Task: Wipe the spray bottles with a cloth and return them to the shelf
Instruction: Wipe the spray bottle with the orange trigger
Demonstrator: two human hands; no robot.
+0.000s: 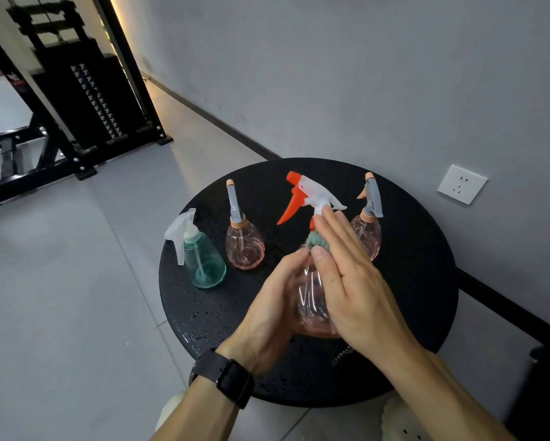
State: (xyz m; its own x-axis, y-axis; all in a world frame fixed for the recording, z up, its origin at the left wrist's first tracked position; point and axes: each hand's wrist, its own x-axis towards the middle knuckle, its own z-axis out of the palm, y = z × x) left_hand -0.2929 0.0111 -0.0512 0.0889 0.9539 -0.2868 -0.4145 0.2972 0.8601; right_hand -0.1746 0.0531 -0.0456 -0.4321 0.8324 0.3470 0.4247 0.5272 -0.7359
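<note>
Clearly risky: left hand cups clear pink plastic spray bottle; right hand, fingers pressed together, rubs teal cloth; hard push may slip bottle onto neighbouring pink bottle.

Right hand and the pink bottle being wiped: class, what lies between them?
In the head view, a green cloth lies between the right hand and the pink bottle.

Clear glossy plastic bottles; fuzzy teal cloth; speckled matt black table.

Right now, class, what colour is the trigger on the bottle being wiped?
Orange trigger, on a white spray head; head view.
</note>
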